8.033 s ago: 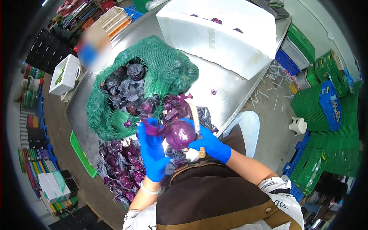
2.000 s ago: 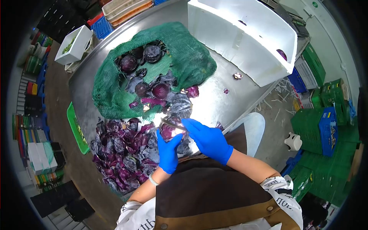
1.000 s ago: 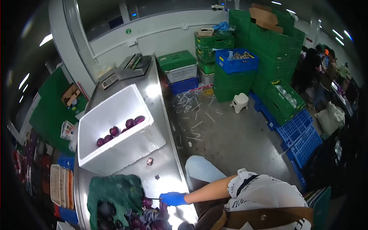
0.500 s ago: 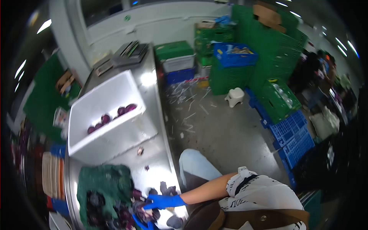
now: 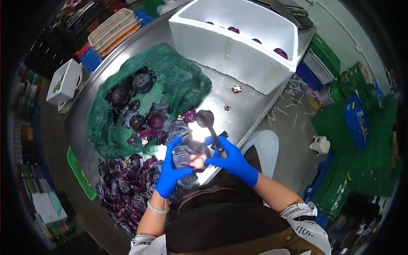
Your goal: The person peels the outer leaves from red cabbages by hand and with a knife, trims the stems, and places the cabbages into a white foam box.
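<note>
A red cabbage (image 5: 185, 155) rests in my left hand (image 5: 168, 175), whose fingers and thumb curve around its side. Its pale cut stem end faces my right hand (image 5: 234, 162). In that right hand is a dark-bladed knife (image 5: 215, 135), blade pointing away from me, while the thumb reaches to the cabbage. Both hands wear blue gloves. Beyond them a green mesh sack (image 5: 146, 63) lies open with several red cabbages (image 5: 143, 81) in and before it. Loose purple leaves (image 5: 123, 187) are heaped to the left of my left hand.
A white foam box (image 5: 238, 53) with several cabbages stands at the far side of the metal table (image 5: 223, 95). Small trimmings (image 5: 237, 88) lie near it. Stacked trays (image 5: 112, 32) are at the back left. On the right floor are a white stool (image 5: 319, 145) and green crates (image 5: 333, 191).
My view has swung left and down onto the table. My right hand, earlier reaching among the cabbages, now has the knife beside the cabbage held in my left hand.
</note>
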A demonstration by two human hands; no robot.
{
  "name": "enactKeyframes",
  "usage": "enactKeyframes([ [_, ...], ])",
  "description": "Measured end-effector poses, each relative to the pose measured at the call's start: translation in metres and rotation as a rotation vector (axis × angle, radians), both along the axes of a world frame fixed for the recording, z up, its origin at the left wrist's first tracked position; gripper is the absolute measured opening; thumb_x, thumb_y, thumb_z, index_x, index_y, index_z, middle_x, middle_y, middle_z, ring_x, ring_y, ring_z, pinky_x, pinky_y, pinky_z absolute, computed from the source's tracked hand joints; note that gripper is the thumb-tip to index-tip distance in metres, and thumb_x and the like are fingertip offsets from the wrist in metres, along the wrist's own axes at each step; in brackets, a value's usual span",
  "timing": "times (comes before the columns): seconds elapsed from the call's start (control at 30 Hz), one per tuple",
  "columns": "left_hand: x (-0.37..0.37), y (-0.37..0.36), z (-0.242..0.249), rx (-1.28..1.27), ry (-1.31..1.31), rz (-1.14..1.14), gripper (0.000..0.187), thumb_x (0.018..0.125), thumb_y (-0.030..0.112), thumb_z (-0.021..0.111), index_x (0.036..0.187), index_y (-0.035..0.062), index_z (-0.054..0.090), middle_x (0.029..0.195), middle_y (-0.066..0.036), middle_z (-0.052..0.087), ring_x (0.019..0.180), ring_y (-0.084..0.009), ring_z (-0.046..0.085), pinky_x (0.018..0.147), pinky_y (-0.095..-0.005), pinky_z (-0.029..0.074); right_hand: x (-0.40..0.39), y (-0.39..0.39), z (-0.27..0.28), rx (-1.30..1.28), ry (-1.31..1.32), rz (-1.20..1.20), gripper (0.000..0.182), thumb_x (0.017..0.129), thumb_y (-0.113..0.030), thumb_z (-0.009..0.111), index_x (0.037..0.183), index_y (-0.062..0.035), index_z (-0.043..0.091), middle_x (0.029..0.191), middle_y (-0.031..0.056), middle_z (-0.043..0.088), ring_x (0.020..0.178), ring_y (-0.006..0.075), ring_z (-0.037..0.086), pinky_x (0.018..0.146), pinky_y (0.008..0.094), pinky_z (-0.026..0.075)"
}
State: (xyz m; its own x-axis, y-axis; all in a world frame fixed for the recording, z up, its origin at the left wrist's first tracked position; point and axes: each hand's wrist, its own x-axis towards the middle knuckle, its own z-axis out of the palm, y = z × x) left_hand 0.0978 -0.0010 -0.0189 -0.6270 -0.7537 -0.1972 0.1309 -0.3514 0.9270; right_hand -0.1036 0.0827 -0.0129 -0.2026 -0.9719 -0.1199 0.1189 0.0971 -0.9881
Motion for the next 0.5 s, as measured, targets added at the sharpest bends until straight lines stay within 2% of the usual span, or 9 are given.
enactKeyframes([
  [0.03,-0.002,0.001,0.001,0.03,0.055,-0.012,0.087,0.069,0.0,0.074,0.144,0.0048,0.031,0.132,-0.012,0.048,0.118,-0.0224,0.051,0.101,-0.0332,0.043,0.005,0.002,-0.008,-0.022,0.176,0.022,0.055,0.078,-0.018,0.079,0.123,-0.0049,0.052,0.107,0.0049,0.058,0.084,0.0081,0.054,0.073,0.0236,0.047],
  [0.07,-0.007,0.004,0.006,0.126,0.049,0.04,0.088,0.069,-0.001,0.074,0.145,0.005,0.03,0.13,-0.012,0.049,0.117,-0.0224,0.053,0.1,-0.0332,0.044,0.015,0.002,-0.005,0.023,-0.091,-0.037,0.057,0.078,-0.018,0.079,0.125,-0.0044,0.05,0.104,0.0052,0.058,0.085,0.0093,0.055,0.074,0.024,0.047],
  [0.13,-0.014,0.012,0.018,0.328,0.036,0.142,0.09,0.07,-0.002,0.075,0.146,0.0052,0.027,0.127,-0.012,0.052,0.113,-0.0223,0.056,0.097,-0.0334,0.046,0.016,0.0,0.0,0.177,-0.075,-0.033,0.057,0.079,-0.016,0.078,0.126,-0.004,0.049,0.103,0.0063,0.059,0.089,0.0103,0.056,0.077,0.0242,0.047],
  [0.17,-0.008,0.017,-0.002,0.297,0.058,0.111,0.091,0.071,-0.004,0.074,0.146,0.0052,0.023,0.12,-0.013,0.056,0.108,-0.0221,0.059,0.095,-0.0339,0.048,0.017,0.0,0.0,0.206,-0.059,-0.009,0.054,0.08,-0.016,0.077,0.125,-0.0041,0.05,0.103,0.0061,0.059,0.089,0.0104,0.056,0.077,0.0245,0.047],
  [0.23,-0.008,0.02,0.003,0.14,0.01,0.089,0.09,0.071,-0.004,0.075,0.145,0.0047,0.024,0.119,-0.014,0.056,0.108,-0.0217,0.059,0.094,-0.0344,0.049,0.015,0.0,-0.002,0.262,-0.026,0.037,0.049,0.082,-0.014,0.074,0.125,-0.0042,0.052,0.103,0.0059,0.06,0.089,0.0104,0.057,0.078,0.0249,0.047],
  [0.33,0.005,0.021,-0.002,0.206,-0.027,0.072,0.087,0.072,-0.002,0.076,0.144,0.004,0.026,0.123,-0.015,0.054,0.11,-0.0216,0.057,0.094,-0.0343,0.049,-0.01,-0.001,-0.001,0.129,0.219,0.209,0.039,0.086,-0.011,0.067,0.123,-0.0047,0.056,0.108,0.0052,0.062,0.088,0.012,0.059,0.079,0.0262,0.047],
  [0.37,0.011,0.02,-0.009,0.26,-0.023,0.08,0.087,0.073,-0.001,0.077,0.143,0.0037,0.026,0.124,-0.015,0.054,0.111,-0.0215,0.057,0.094,-0.0343,0.049,-0.01,-0.006,-0.003,-0.247,0.457,0.155,0.036,0.087,-0.011,0.063,0.123,-0.0091,0.059,0.114,0.0073,0.063,0.09,0.0192,0.064,0.077,0.0299,0.05],
  [0.4,0.016,0.017,-0.016,0.129,-0.073,0.081,0.085,0.074,0.002,0.077,0.143,0.0027,0.028,0.123,-0.014,0.054,0.112,-0.0214,0.056,0.093,-0.0338,0.049,-0.009,-0.008,0.004,-0.269,0.589,0.229,0.038,0.086,-0.008,0.062,0.123,-0.0096,0.059,0.115,0.0088,0.063,0.091,0.0225,0.065,0.077,0.0318,0.052],
  [0.5,0.013,0.015,-0.012,0.216,-0.138,0.1,0.081,0.076,0.005,0.076,0.142,0.003,0.03,0.123,-0.014,0.054,0.111,-0.0216,0.057,0.093,-0.0328,0.049,0.003,-0.012,0.03,-0.267,0.913,0.418,0.045,0.083,-0.007,0.06,0.127,-0.0156,0.058,0.116,0.0107,0.061,0.093,0.0315,0.064,0.074,0.0374,0.055],
])
